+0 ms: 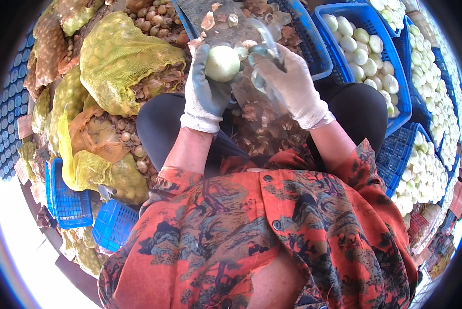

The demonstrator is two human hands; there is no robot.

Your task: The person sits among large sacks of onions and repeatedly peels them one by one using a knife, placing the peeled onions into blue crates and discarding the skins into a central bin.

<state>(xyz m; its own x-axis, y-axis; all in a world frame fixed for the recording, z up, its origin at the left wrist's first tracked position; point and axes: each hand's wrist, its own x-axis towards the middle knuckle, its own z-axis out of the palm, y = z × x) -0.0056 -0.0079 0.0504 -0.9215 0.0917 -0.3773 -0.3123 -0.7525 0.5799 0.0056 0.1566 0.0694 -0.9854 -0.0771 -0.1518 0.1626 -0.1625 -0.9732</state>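
Note:
My left hand, in a white knit glove with a grey-coated palm, is closed around a peeled pale onion. Just right of it is my right hand, gloved alike, with curled fingers blurred by motion. A curved, translucent pale strip shows above its fingers; whether it is an onion layer or part of a tool, I cannot tell. Whatever lies inside the right fingers is hidden. Beyond the hands is a dark board with scraps of onion skin on it.
Blue plastic crates of peeled onions stand at the right. Yellow mesh sacks of onions and loose unpeeled onions are at the left. Onion skins cover the ground between my legs. Small blue baskets sit lower left.

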